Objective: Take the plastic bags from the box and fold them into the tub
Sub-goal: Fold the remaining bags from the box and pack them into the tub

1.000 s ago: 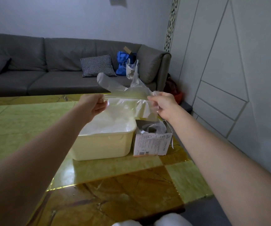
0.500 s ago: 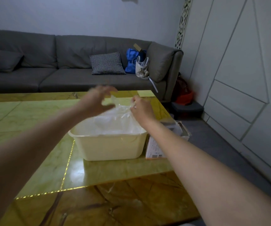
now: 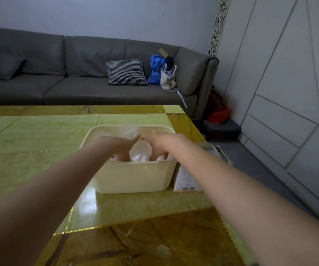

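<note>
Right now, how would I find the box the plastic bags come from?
Find the shiny yellow-green table in front of the grey sofa. Near its right edge sits a cream tub with both hands inside. The box stands just right of that tub: small white cardboard, printed, with an orange bottom edge.

Glossy marbled table (image 3: 39,143), smooth matt plastic tub (image 3: 135,177), clear crinkly bag (image 3: 130,131), seemingly cardboard box (image 3: 185,179)
</note>
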`<state>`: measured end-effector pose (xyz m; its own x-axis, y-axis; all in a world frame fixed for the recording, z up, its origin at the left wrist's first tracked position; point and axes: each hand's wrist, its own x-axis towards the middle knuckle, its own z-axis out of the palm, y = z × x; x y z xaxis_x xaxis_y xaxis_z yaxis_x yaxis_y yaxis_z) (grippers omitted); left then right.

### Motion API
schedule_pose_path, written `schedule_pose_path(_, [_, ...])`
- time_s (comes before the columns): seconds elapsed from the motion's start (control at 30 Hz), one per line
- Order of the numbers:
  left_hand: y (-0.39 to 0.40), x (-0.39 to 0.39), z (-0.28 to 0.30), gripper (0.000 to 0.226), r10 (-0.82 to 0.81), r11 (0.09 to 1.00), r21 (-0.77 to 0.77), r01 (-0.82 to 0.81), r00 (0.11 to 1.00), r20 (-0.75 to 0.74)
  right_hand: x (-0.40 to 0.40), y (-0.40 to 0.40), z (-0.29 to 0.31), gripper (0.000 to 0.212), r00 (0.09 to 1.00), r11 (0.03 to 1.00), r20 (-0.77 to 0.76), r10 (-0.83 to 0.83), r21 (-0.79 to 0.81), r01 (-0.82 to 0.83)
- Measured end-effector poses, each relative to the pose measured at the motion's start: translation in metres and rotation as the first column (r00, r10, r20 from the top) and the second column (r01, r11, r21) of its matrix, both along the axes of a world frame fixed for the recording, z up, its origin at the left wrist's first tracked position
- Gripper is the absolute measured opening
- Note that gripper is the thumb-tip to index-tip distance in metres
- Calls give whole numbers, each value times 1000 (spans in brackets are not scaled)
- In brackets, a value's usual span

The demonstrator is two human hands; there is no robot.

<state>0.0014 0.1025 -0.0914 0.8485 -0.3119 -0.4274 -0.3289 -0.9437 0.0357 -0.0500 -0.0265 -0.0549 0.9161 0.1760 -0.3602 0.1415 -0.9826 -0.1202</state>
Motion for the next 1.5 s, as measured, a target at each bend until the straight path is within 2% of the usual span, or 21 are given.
schedule_pose_path(0.07, [5,-1,3,107,37,997,72,-36,999,-7,4,1,-5,77,994,983,-107,-27,-183,7])
schedule_pose_path(0.17, [15,-7,13,98,8,974,226,-12,1000,22,11,2,-12,66,987,968,-159,-19,-248,-22])
schedule_pose_path(0.23, [22,-7,17,84,21,959,284,-16,1000,-14,13,3,-18,56,986,952,-167,-6,-302,-46])
schedule_pose_path(0.3, [27,-7,17,74,60,959,280,-41,997,-58,15,3,-21,49,986,940,-166,-21,-340,-37])
schedule_pose_path(0.4, [35,-1,19,78,48,982,186,-42,998,-30,18,2,-20,47,983,937,-176,-58,-348,-7])
schedule_pose_path(0.47, [35,0,27,63,65,998,-18,-65,998,4,15,-1,-14,51,984,958,-166,-70,-287,19])
schedule_pose_path(0.53, [29,-3,38,36,45,978,-209,-15,989,139,11,-6,-5,59,990,991,-108,-93,-103,82])
schedule_pose_path(0.6, [17,-11,48,22,22,944,-319,80,952,305,3,-14,8,49,995,992,30,-96,88,93])
schedule_pose_path(0.63, [8,-17,53,21,4,929,-347,127,935,354,-1,-21,16,39,989,988,107,-99,125,86])
schedule_pose_path(0.7, [-11,-32,58,21,-58,906,-368,209,922,382,-10,-38,32,25,966,989,231,-120,117,95])
schedule_pose_path(0.8, [-41,-47,57,22,-130,870,-403,285,920,370,-23,-70,47,29,922,982,339,-187,37,186])
schedule_pose_path(0.93, [-71,-63,52,25,-245,842,-391,371,910,336,-43,-102,37,44,924,939,186,-335,-14,343])
schedule_pose_path(1.03, [-82,-69,42,26,-301,841,-331,428,878,371,-50,-115,16,39,899,899,125,-419,-82,430])
schedule_pose_path(1.1, [-85,-70,37,28,-276,846,-340,411,882,381,-49,-121,7,27,871,887,168,-461,45,460])
schedule_pose_path(1.2, [-87,-67,38,40,-161,830,-458,319,922,351,-46,-121,18,21,819,826,265,-508,420,377])
schedule_pose_path(1.27, [-90,-67,46,54,-15,718,-665,206,960,281,-46,-113,36,22,818,775,286,-498,571,272])
schedule_pose_path(1.33, [-90,-70,58,65,76,455,-891,16,996,56,-46,-104,47,23,827,702,269,-493,684,197])
schedule_pose_path(1.37, [-90,-71,63,67,67,328,-940,-97,995,-79,-46,-102,51,22,834,631,233,-500,757,167])
schedule_pose_path(1.4, [-88,-72,67,65,43,255,-947,-194,981,-189,-46,-100,53,21,846,540,183,-502,830,141])
schedule_pose_path(1.47, [-84,-72,72,55,10,200,-930,-308,950,-313,-48,-99,53,16,863,368,84,-498,922,122])
schedule_pose_path(1.5, [-81,-72,73,49,5,174,-926,-334,941,-339,-49,-98,52,12,861,324,65,-504,939,118])
